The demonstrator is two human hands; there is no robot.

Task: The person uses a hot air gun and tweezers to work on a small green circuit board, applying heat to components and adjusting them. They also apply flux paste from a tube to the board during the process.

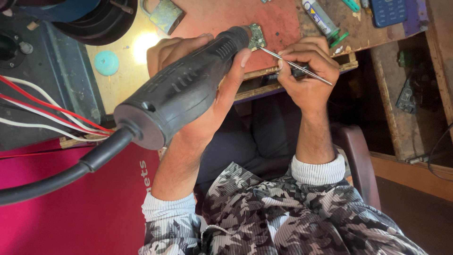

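One small green circuit board (257, 36) lies on the red mat (226, 16) near the front edge of the wooden tabletop (118, 80); everything else is placed from that board.

The left hand (207, 80) is wrapped tight around one black hot-air gun handle (184, 89), thumb along its upper side, and the nozzle end reaches up to touch or just cover the board's near-left edge. One thick black hose (71, 172) runs from the handle's rear, well away from the board toward the lower left.

The right hand (306, 71) sits just right of the board, fingers pinched narrow on one pair of metal tweezers (295, 65), whose tip meets the board's lower right corner.

Left of the board, past the mat, lie one brass padlock (165, 15) and one round teal cap (106, 63). Farther left, a few red and white wires (42, 111) cross a dark machine housing (52, 71). Right of the board on the tabletop are one white tube with a green cap (321, 20) and one blue keypad phone (388, 12). Below the board are two sleeves in grey camouflage print with white ribbed cuffs.
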